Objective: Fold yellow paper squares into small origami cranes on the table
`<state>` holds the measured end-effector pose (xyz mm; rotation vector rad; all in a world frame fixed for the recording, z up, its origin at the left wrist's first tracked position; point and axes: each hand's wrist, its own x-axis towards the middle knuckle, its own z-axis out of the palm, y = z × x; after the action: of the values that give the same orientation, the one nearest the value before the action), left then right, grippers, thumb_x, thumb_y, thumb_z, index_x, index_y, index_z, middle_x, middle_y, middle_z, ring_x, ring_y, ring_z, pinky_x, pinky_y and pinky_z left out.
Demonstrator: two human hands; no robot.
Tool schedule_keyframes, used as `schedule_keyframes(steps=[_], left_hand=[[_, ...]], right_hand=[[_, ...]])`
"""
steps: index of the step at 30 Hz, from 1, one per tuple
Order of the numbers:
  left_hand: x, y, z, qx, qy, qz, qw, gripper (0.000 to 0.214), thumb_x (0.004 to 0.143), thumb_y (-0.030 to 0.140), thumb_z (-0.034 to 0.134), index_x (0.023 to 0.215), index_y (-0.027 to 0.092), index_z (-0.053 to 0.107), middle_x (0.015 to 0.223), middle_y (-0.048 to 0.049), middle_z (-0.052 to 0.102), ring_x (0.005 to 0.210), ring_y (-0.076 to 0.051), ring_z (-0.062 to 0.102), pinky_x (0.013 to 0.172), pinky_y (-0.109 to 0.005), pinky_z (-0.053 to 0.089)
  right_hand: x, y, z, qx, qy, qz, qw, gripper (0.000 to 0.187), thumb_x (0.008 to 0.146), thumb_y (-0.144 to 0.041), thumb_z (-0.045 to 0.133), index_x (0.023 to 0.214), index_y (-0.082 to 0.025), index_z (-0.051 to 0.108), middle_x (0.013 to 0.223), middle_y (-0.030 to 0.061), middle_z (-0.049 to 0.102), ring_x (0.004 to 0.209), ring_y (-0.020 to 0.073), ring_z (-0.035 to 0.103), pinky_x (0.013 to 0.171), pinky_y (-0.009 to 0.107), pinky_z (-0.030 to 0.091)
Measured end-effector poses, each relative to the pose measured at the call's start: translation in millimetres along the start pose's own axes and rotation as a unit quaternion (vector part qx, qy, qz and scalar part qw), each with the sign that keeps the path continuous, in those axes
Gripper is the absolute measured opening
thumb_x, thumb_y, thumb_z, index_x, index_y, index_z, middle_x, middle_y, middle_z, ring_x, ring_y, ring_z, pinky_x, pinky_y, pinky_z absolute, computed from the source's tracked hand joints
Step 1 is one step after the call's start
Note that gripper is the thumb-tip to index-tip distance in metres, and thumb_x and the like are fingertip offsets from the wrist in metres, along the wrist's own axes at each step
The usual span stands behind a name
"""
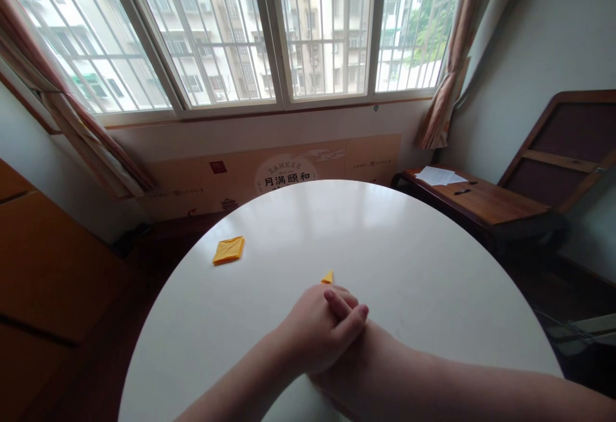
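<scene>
My left hand point(320, 329) lies closed over my right hand point(359, 348), low over the near middle of the white round table point(409, 261). The two overlap, thumbs crossing on top, and most of the right hand's fingers are hidden. Just past the knuckles pokes the pointed tip of a piece of folded yellow paper point(328, 277). Its remaining part is covered by the hands, which appear pressed around it. Farther left on the tabletop rests a folded yellow paper square point(228, 251), creased and slightly puffed, apart from both hands.
Behind the table, a printed cardboard panel point(192, 181) leans under the barred window point(322, 31). To the right stands a low wooden bench point(500, 204) bearing white sheets point(436, 176) and a dark pen point(462, 192). A wooden cabinet point(52, 261) borders the left.
</scene>
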<state>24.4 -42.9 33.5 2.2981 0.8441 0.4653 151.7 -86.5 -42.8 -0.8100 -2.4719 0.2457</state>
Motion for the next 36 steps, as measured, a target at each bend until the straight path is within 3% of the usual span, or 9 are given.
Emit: schedule_keyframes(steps=[4,8,11,15,17,20,24,31,36], left_hand=[[0,-12,-1.9,0.073,0.107,0.027,0.991,0.047,0.097,0.046,0.039,0.059,0.020,0.040,0.062,0.0012,0.047,0.058,-0.015,0.043,0.056,-0.029,0.033],[4,-30,-9.2,0.155,0.250,0.078,0.953,0.054,0.102,0.047,0.026,0.068,0.021,0.059,0.077,-0.0052,0.061,0.076,-0.022,0.054,0.072,-0.035,0.042],[7,-49,-18.0,0.209,0.322,0.077,0.920,0.050,0.104,0.044,0.026,0.086,0.021,0.067,0.098,-0.0095,0.067,0.098,-0.027,0.057,0.090,-0.043,0.044],[11,-83,-25.3,0.282,0.364,-0.046,0.887,0.044,0.103,0.042,0.030,0.115,0.020,0.067,0.135,-0.0146,0.058,0.131,-0.030,0.045,0.112,-0.050,0.031],[12,-99,-24.8,0.285,0.369,-0.122,0.876,0.042,0.103,0.039,0.032,0.122,0.020,0.064,0.145,-0.0145,0.051,0.141,-0.031,0.036,0.117,-0.053,0.022],[15,-114,-20.4,0.280,0.382,-0.162,0.866,0.039,0.103,0.035,0.035,0.125,0.019,0.063,0.148,-0.0163,0.048,0.143,-0.033,0.033,0.117,-0.058,0.020],[18,-118,-15.5,0.274,0.399,-0.183,0.856,0.034,0.099,0.024,0.040,0.125,0.017,0.061,0.144,-0.0164,0.053,0.139,-0.032,0.040,0.115,-0.055,0.027],[10,-111,-16.7,0.277,0.387,-0.168,0.863,0.041,0.076,-0.007,0.045,0.104,0.016,0.065,0.102,-0.0084,0.070,0.102,-0.023,0.064,0.093,-0.035,0.049],[5,-108,-13.2,0.289,0.338,-0.192,0.875,0.009,0.096,0.018,0.057,0.098,0.014,0.065,0.091,-0.0030,0.067,0.083,-0.017,0.065,0.077,-0.035,0.055]], right_hand=[[13,5,-28,-0.055,-0.029,-0.138,0.988,0.012,0.081,-0.017,0.063,0.087,-0.022,0.072,0.072,0.0015,0.071,0.078,0.0231,0.065,0.090,0.044,0.050],[25,17,-46,-0.013,0.120,-0.189,0.975,0.023,0.080,-0.012,0.056,0.092,-0.023,0.071,0.077,-0.0008,0.073,0.078,0.0171,0.067,0.110,0.044,0.037],[27,33,-51,0.022,0.239,-0.088,0.967,0.029,0.083,-0.008,0.055,0.101,-0.025,0.071,0.086,0.0002,0.076,0.085,0.0169,0.070,0.114,0.046,0.033],[25,72,-52,0.090,0.372,0.142,0.913,0.036,0.084,-0.016,0.061,0.116,-0.028,0.069,0.114,0.0046,0.073,0.110,0.0256,0.063,0.116,0.052,0.029],[24,93,-49,0.108,0.402,0.188,0.889,0.043,0.083,-0.017,0.060,0.126,-0.025,0.064,0.128,0.0086,0.066,0.122,0.0297,0.055,0.117,0.054,0.026],[21,119,-38,0.145,0.436,0.239,0.855,0.045,0.084,-0.015,0.056,0.128,-0.023,0.061,0.135,0.0102,0.060,0.129,0.0301,0.049,0.115,0.052,0.031],[18,137,-21,0.221,0.425,0.297,0.826,0.022,0.096,-0.026,0.057,0.114,-0.018,0.066,0.116,0.0105,0.066,0.102,0.0246,0.063,0.091,0.045,0.053],[18,142,-11,0.285,0.340,0.341,0.829,0.031,0.097,-0.033,0.062,0.124,-0.016,0.061,0.125,0.0094,0.062,0.103,0.0231,0.065,0.085,0.042,0.057],[17,133,-12,0.307,0.294,0.346,0.837,0.033,0.096,-0.033,0.063,0.125,-0.016,0.061,0.126,0.0092,0.062,0.105,0.0248,0.065,0.086,0.043,0.057]])
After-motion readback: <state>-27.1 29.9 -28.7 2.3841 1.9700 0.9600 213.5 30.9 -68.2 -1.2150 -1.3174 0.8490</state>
